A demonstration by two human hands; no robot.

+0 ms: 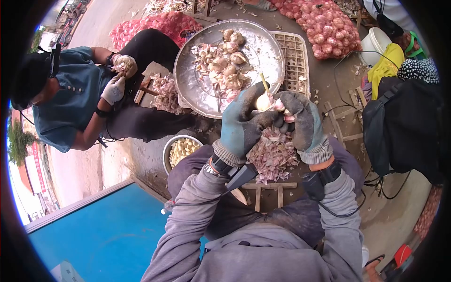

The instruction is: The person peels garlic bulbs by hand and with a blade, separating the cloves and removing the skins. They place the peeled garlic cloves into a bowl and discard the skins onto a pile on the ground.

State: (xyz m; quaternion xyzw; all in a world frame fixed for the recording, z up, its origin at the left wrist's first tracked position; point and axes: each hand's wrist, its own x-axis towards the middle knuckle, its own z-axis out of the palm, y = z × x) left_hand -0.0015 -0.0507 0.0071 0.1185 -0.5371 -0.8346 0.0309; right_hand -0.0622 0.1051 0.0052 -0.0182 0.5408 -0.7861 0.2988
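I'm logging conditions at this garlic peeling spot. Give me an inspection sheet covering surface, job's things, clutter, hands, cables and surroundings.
Surface: bare, dirty ground; a wooden frame stands between the knees.
Job's things: garlic bulb held over a peel pile; metal tray with bulbs ahead; bowl of peeled cloves at left.
Clutter: loose skins on the ground; plastic crate at the tray's right edge.
Hands: left hand gloved, gripping the bulb; right hand gloved, pinching a clove on it.
Cables: black cable loops from the right wrist; ground cable runs ahead.
Surroundings: co-worker peeling at left; red mesh sacks; backpack at right.
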